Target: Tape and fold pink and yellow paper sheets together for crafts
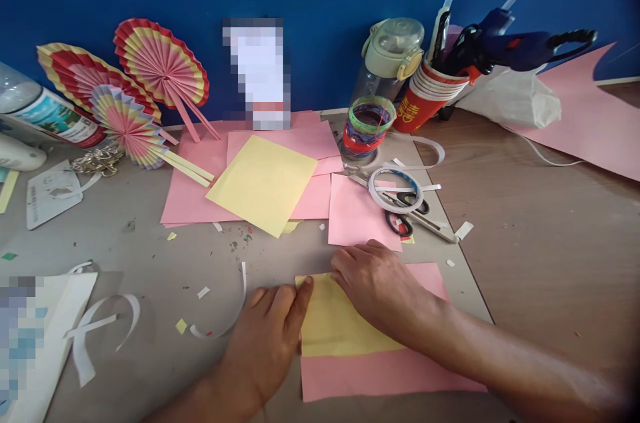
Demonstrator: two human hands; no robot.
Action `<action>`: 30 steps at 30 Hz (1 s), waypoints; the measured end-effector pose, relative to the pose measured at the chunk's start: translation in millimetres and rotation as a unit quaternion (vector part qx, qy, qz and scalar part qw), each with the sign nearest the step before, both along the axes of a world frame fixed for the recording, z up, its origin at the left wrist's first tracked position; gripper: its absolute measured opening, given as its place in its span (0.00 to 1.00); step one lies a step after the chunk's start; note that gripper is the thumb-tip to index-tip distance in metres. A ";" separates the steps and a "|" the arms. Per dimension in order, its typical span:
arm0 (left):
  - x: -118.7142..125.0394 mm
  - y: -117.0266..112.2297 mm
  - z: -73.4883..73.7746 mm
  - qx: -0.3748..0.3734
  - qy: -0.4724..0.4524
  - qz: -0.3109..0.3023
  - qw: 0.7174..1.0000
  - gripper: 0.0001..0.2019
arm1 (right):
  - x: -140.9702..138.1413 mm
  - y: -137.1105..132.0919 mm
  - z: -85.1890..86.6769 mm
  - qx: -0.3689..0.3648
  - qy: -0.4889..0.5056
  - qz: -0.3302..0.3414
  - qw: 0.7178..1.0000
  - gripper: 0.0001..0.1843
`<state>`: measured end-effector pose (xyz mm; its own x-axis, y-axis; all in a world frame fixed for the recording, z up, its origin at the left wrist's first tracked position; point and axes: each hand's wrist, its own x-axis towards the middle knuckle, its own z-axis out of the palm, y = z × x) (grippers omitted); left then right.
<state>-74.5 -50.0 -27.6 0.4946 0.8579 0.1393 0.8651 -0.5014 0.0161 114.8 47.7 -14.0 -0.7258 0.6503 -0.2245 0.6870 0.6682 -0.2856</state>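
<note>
A yellow paper sheet [335,330] lies on top of a pink paper sheet [380,376] at the near edge of the grey mat. My left hand [267,336] rests at the sheets' left edge, its thumb pressing down on the yellow sheet's top left corner. My right hand [375,283] lies flat across the top of the yellow sheet, fingers stretched out and pointing left, pressing it down. Neither hand grips anything.
More pink sheets [195,190] and a yellow sheet [263,183] lie further back. Scissors [407,213] and a tape roll [395,190] sit to the right, with a bottle [390,56], a cup of tools [430,96] and a glue gun [520,46] behind. Three paper fans [160,63] lean at the blue wall.
</note>
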 end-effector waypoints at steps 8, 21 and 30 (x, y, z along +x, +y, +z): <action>-1.7 -2.2 -1.8 -0.013 0.012 -0.018 1.000 0.26 | 1.9 0.7 4.3 -0.008 -0.011 -0.011 1.000 0.09; -1.7 1.1 -1.5 0.012 -0.011 -0.022 1.000 0.24 | 5.1 2.5 5.6 -0.016 -0.016 -0.028 0.999 0.08; -0.6 1.3 -0.1 0.011 -0.004 -0.019 1.000 0.25 | 7.3 4.0 10.8 -0.020 -0.050 -0.024 0.998 0.05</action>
